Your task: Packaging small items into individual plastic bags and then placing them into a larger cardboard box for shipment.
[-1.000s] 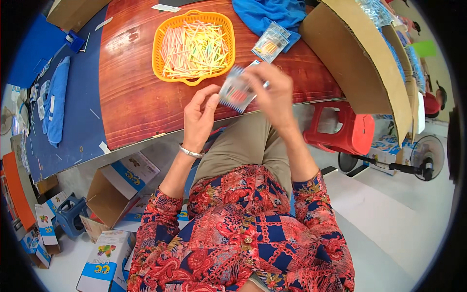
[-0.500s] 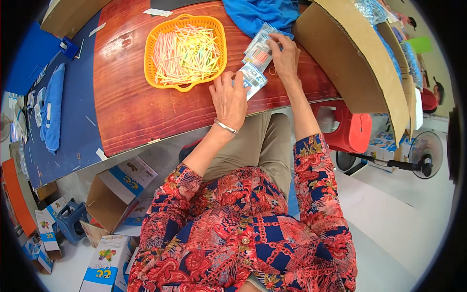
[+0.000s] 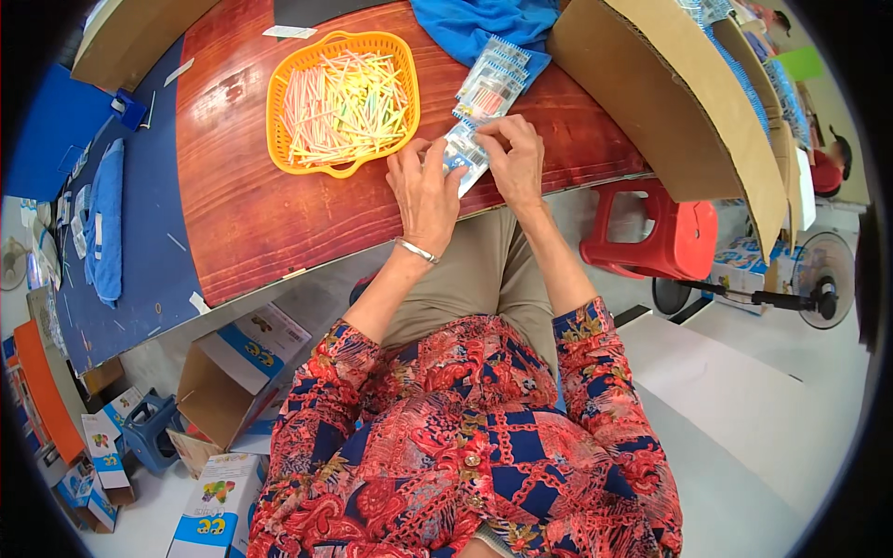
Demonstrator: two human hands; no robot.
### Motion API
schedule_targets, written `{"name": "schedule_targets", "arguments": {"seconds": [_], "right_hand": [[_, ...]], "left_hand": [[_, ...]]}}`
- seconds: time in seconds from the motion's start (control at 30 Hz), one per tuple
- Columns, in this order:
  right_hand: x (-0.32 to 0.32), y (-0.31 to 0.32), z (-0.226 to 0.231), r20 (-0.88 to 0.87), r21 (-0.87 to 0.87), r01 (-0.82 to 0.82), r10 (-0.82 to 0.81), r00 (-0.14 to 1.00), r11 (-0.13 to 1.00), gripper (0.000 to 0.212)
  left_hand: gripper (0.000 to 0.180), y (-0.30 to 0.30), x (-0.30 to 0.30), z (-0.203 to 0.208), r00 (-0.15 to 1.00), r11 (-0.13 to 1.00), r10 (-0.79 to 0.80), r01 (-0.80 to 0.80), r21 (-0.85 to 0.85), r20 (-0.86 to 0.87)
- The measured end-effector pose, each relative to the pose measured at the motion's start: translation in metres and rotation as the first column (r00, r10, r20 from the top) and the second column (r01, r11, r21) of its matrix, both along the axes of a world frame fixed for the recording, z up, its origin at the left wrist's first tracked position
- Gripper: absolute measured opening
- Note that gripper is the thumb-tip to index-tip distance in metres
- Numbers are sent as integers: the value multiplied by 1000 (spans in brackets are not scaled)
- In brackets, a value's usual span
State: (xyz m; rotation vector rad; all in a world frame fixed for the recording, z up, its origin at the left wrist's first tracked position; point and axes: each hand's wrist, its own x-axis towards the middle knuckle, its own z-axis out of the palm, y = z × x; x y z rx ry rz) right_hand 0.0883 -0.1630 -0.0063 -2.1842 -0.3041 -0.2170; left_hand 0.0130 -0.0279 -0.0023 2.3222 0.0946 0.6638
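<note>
A small clear plastic packet (image 3: 466, 156) with blue and white print lies near the table's front edge, between my two hands. My left hand (image 3: 425, 186) is at its left side, fingers curled, thumb on the packet's lower edge. From the right, my right hand (image 3: 516, 160) pinches its upper right edge with thumb and forefinger. Just beyond, several similar packets (image 3: 493, 79) overlap in a row, one showing reddish sticks inside. To the left of the packets stands an orange plastic basket (image 3: 416, 79) of thin pink, yellow and green sticks (image 3: 349, 107).
A blue cloth (image 3: 484, 23) lies at the back, beside a large open cardboard box (image 3: 651, 93) on the right. Another blue cloth (image 3: 107, 223) is at the left. Below are a red stool (image 3: 684, 232), a fan (image 3: 823, 288) and cartons (image 3: 219, 502).
My right hand has come back toward me, from the row of packets to the nearest packet. My left hand stays by that packet. The view has shifted slightly.
</note>
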Motion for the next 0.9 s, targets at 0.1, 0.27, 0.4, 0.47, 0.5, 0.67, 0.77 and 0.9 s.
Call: {"name": "schedule_targets", "arguments": {"seconds": [0.1,0.27,0.4,0.47,0.5,0.67,0.77,0.9], "right_hand": [[0,-1,-1,58,-34,1,1,998,999,10],[-11,4,9,290,-81,23,2,957,996,7],[-17,2,27,214,-39,-33,40,976,999,7],[-15,1,27,214,-27,-37,42,976,999,7],[-15,1,26,214,-14,-45,47,976,999,8],[-15,11,29,235,40,-78,66,970,996,9],[-8,15,29,-8,279,-33,37,999,960,10],[11,20,20,-48,207,68,-60,997,976,11]], "left_hand": [[49,-1,1,3,998,999,27,-25,32,-53],[50,0,-2,9,993,998,58,-54,41,-102],[40,5,-5,9,992,997,26,-35,-73,-124],[35,6,-2,11,988,994,5,-23,-111,-157],[30,7,-1,11,982,989,-13,-15,-147,-189],[18,13,-1,14,952,707,-213,-5,-707,-219],[14,17,-6,9,990,780,-63,-30,-625,-126],[10,23,-25,10,999,875,36,-42,-482,-21]]}}
